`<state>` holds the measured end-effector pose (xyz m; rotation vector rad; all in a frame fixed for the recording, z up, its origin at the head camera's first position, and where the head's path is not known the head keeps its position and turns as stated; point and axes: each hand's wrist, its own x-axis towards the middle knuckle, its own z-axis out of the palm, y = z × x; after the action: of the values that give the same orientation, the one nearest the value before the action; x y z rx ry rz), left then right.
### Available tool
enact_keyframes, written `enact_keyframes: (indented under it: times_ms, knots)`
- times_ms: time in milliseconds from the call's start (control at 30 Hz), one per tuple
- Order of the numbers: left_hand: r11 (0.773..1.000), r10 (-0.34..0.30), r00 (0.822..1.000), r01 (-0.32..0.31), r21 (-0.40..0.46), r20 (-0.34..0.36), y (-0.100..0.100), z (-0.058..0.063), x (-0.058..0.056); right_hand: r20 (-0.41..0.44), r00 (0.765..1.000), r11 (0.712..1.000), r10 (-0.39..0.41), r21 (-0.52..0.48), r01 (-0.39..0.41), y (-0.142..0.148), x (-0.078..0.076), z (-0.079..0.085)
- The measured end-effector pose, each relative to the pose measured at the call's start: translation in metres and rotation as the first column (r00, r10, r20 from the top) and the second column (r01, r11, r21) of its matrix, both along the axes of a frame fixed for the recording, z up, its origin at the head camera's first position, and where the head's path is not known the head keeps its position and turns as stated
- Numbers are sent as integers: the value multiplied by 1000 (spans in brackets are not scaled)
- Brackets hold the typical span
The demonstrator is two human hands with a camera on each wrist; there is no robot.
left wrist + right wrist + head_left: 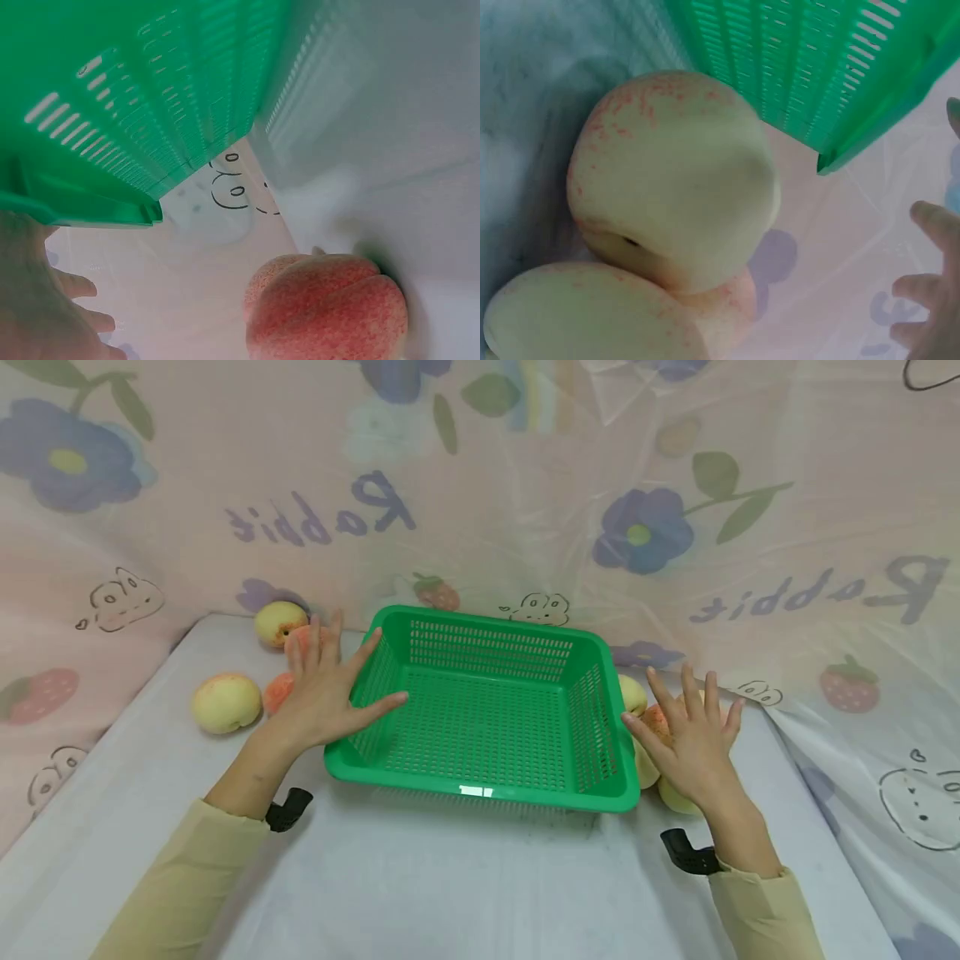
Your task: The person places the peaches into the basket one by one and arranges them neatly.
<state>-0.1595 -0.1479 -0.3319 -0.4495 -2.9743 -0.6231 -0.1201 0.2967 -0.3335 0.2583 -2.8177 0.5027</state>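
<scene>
A green plastic basket (480,791) with slotted walls stands on the table, and nothing lies in it. My left hand (318,697) is at its left rim, fingers spread, with the thumb and index finger overlapping the rim in the head view. On the other side my right hand (697,752) has its fingers spread too, its thumb tip right at the right rim. Under and around that hand several peaches (675,180) lie against each other, partly hidden. By the left hand are a reddish peach (326,307) and a pale yellow peach (227,702).
Another yellow peach (281,624) lies at the back left beside a reddish one (306,643). A printed cloth (487,502) hangs right behind the white table (450,877). Black curved pieces (289,810) stick out at both wrists.
</scene>
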Motion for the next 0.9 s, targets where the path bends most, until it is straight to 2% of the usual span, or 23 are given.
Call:
enact_keyframes:
  times_ms: [133,300,567,667,833,900]
  knots:
    - [998,17,999,-19,61,31,-4,-2,0,-119,991,996,53,-67,-61,-3,-1,-4]
    - [980,33,995,-52,194,98,-8,0,-2,-264,961,984,81,-129,-119,-6,0,-5]
    - [939,-30,986,-28,341,163,-15,-2,-3,-297,953,978,59,-172,-115,-4,2,-7]
    - [901,-85,969,-24,433,232,-19,-4,-4,-280,959,976,43,-191,-100,-1,3,-9]
    - [804,-159,912,-102,586,378,-27,-9,-6,-233,972,969,17,-234,-73,0,6,-13]
    - [770,-187,904,-109,629,385,-30,-12,-5,-219,976,964,5,-257,-62,0,6,-14]
